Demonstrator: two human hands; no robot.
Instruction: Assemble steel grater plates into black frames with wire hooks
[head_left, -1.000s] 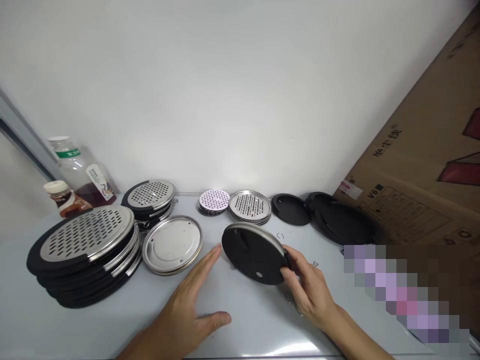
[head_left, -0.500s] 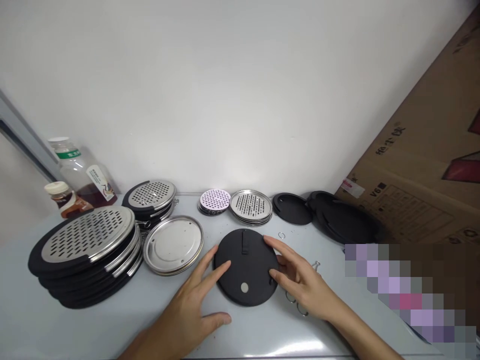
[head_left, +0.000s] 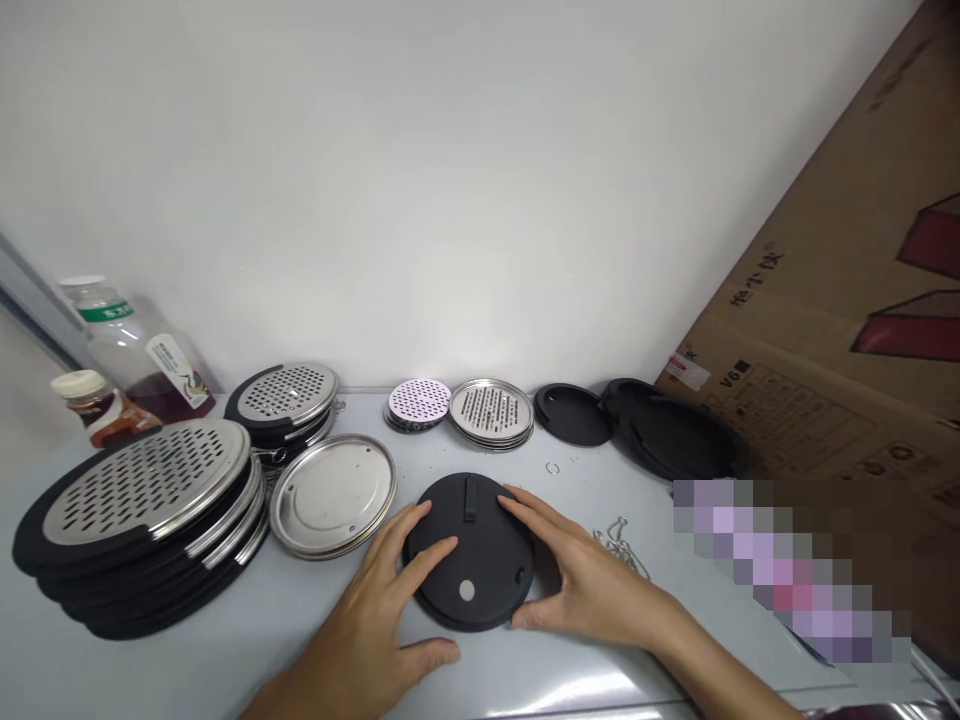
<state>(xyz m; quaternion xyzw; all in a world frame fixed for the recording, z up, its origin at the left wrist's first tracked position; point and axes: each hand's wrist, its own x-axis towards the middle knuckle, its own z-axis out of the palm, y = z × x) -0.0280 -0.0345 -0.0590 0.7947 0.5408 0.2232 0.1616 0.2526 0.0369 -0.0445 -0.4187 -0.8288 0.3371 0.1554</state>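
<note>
A black round cover [head_left: 480, 545] lies flat on the table in front of me. It has a short raised strip near its far edge, a pale round spot near its front and a small dark knob at the right. My left hand [head_left: 390, 590] touches its left side with the fingertips, the index finger resting on top and the thumb held apart from it. Along the right rim, my right hand [head_left: 574, 565] grips the cover, fingertips at the upper right and thumb at the lower right. Thin metal chains with clips [head_left: 621, 545] lie just beyond my right hand.
On the left are stacked black-rimmed grater plates [head_left: 150, 490], a smaller stack [head_left: 289, 395] and plain metal discs [head_left: 334, 495]. Farther back lie a pale perforated disc [head_left: 420, 400], metal grater discs [head_left: 491, 410] and black covers [head_left: 574, 413]. Bottles [head_left: 105, 410] and a cardboard box [head_left: 795, 330] flank them.
My right thumb has moved from the cover's top to its lower right rim, and the right hand now spreads around that edge. The view has shifted slightly to the right.
</note>
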